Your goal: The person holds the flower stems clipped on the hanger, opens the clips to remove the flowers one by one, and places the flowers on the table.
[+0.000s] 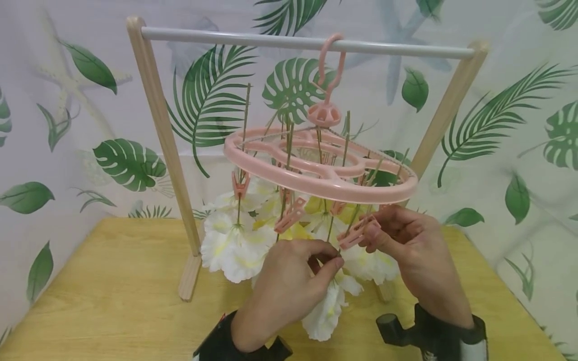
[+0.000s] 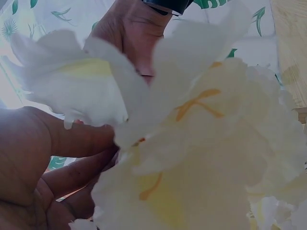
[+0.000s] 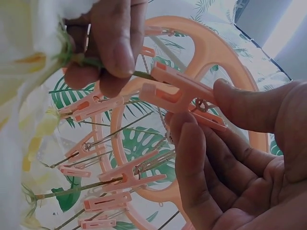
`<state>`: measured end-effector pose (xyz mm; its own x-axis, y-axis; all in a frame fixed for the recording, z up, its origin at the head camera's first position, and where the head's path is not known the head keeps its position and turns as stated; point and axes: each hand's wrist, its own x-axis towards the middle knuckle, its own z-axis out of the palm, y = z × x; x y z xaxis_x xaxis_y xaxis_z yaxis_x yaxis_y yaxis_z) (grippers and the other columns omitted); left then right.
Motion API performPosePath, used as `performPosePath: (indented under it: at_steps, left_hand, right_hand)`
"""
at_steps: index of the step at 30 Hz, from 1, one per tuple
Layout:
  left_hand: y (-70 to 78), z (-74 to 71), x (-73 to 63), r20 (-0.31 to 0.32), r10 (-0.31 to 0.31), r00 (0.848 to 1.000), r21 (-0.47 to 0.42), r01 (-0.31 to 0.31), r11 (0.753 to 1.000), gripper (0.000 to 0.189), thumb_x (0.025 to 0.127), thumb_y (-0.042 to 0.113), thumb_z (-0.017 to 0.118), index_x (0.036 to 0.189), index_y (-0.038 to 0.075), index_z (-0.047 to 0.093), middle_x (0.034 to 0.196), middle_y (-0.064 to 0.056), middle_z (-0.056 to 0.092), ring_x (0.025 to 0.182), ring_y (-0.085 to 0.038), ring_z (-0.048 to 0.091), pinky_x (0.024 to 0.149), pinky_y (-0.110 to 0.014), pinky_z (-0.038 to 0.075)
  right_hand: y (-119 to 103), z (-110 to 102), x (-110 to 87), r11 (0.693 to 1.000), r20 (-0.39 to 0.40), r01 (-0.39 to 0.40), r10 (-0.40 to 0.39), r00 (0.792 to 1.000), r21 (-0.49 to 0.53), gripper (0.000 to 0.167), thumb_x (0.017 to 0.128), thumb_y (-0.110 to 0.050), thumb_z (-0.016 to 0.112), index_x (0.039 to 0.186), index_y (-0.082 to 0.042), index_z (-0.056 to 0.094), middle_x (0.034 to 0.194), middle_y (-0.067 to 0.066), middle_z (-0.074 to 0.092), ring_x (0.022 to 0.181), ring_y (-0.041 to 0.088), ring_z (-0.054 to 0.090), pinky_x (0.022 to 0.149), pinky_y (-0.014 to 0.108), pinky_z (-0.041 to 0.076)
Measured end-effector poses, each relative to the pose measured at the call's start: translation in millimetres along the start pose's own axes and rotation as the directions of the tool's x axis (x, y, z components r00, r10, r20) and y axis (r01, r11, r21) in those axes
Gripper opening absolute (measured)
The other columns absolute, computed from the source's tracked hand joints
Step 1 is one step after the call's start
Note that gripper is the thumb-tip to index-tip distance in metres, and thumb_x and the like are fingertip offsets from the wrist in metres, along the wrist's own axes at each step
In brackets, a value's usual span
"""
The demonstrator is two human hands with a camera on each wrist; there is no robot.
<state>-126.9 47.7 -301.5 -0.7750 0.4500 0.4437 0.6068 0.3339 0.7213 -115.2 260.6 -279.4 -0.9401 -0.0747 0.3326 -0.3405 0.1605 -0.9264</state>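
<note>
A round pink clip hanger (image 1: 293,179) hangs with several pink clothespins and white artificial flowers below it. My right hand (image 1: 420,260) pinches the handle end of one clothespin (image 3: 168,91) between thumb and fingers. Close beside it, my left hand (image 1: 289,283) pinches the green stem (image 3: 141,74) of a white flower (image 1: 326,311) just above its bloom. In the right wrist view, the stem's far end reaches the mouth of that clothespin; whether it is clamped I cannot tell. Petals (image 2: 192,143) fill much of the left wrist view and hide part of the fingers.
A light rod (image 1: 253,39) on two wooden posts (image 1: 164,130) carries the hanger's hook (image 1: 331,60). Other flowers (image 1: 237,245) hang upside down, their stems poking up through the ring. Beneath is a wooden table (image 1: 113,301), with a leaf-print backdrop (image 1: 58,175) behind.
</note>
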Motion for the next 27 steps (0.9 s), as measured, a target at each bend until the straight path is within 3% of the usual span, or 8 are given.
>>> performPosePath:
  at_steps: [12,17,27]
  left_hand:
    - [-0.5,0.9,-1.0,0.003,-0.029,1.000,-0.027,0.029,0.999,0.010,0.095,0.014,0.072,0.090,0.012,0.079,0.080,0.007,0.073,0.063,0.004,0.059,0.057,-0.019,0.048]
    - [-1.3,-1.7,-2.4,0.023,-0.044,0.999,-0.010,0.045,0.999,0.010,0.095,0.018,0.072,0.091,0.013,0.079,0.078,0.009,0.072,0.063,0.004,0.058,0.058,-0.019,0.048]
    - [-2.4,-10.0,-4.2,0.084,-0.079,0.993,0.036,0.077,0.996,0.008,0.094,0.014,0.073,0.089,0.011,0.079,0.073,0.011,0.069,0.061,0.005,0.057,0.059,-0.018,0.048]
  right_hand:
    - [4,0,-1.1,0.999,-0.012,0.026,-0.027,1.000,-0.034,0.016,0.101,-0.007,0.061,0.110,0.007,0.065,0.095,0.012,0.075,0.083,0.022,0.068,0.072,0.030,0.055]
    - [4,0,-1.7,0.997,-0.019,0.002,-0.004,1.000,-0.071,0.019,0.102,-0.012,0.062,0.110,0.004,0.066,0.095,0.012,0.075,0.084,0.022,0.068,0.072,0.031,0.054]
    - [5,0,1.0,0.999,-0.055,0.032,-0.034,0.998,-0.039,0.015,0.101,-0.008,0.063,0.106,0.006,0.064,0.094,0.010,0.075,0.081,0.021,0.067,0.073,0.029,0.054]
